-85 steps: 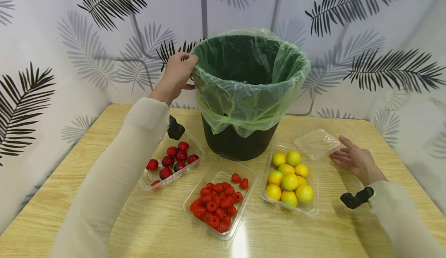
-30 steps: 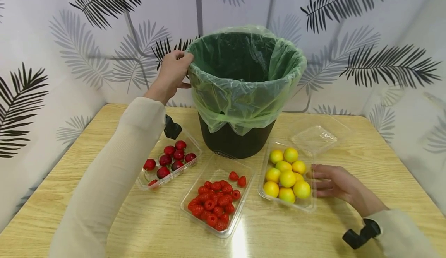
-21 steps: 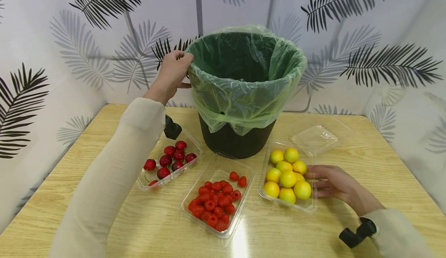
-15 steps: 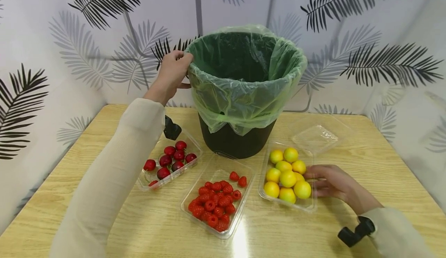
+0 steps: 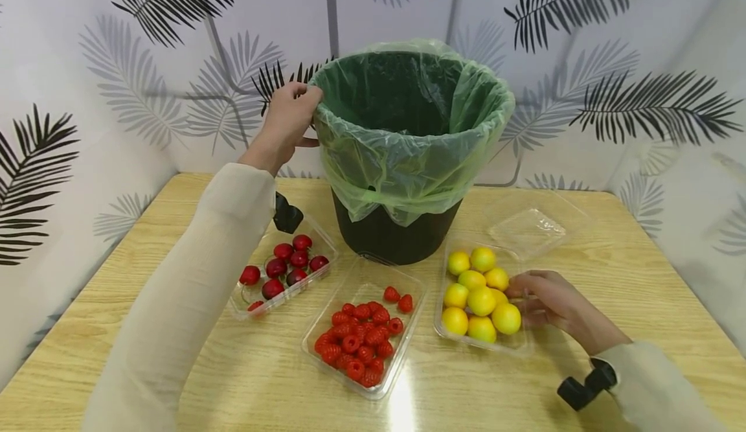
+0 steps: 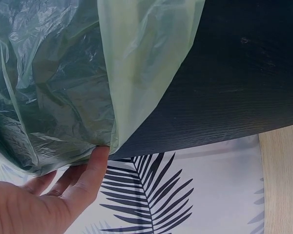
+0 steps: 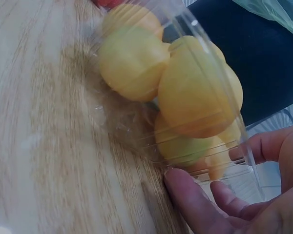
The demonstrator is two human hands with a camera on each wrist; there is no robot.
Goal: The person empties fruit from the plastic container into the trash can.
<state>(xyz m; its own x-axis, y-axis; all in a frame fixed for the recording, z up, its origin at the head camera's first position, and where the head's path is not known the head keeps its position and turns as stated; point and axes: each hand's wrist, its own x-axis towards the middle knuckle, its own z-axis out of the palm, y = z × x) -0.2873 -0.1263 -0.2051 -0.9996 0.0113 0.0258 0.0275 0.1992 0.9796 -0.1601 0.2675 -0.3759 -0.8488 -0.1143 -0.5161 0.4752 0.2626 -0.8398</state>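
Observation:
My left hand (image 5: 285, 118) pinches the left rim of a black trash bin (image 5: 402, 238) lined with a translucent green bag (image 5: 419, 170). In the left wrist view, a fingertip presses the bag against the rim. At the right, my right hand (image 5: 562, 306) grips the right side of a clear plastic container (image 5: 495, 348) holding several yellow round fruits (image 5: 481, 300). The right wrist view shows fingertips (image 7: 185, 187) low against its outside and a finger or thumb at its rim; that side appears slightly raised. Its clear lid (image 5: 527, 228) hangs open behind.
Left of the middle, an open clear container (image 5: 379, 393) holds several raspberries (image 5: 355, 344). Farther left, another clear container (image 5: 303, 295) holds cherries (image 5: 282, 269), partly under the left forearm. A leaf-patterned wall (image 5: 175, 108) stands behind the wooden table (image 5: 262, 380).
The right hand has come from beside the open lid to the container's right side and now grips it. Lately the yellow fruits have shifted slightly left. The left hand stays on the bin's rim.

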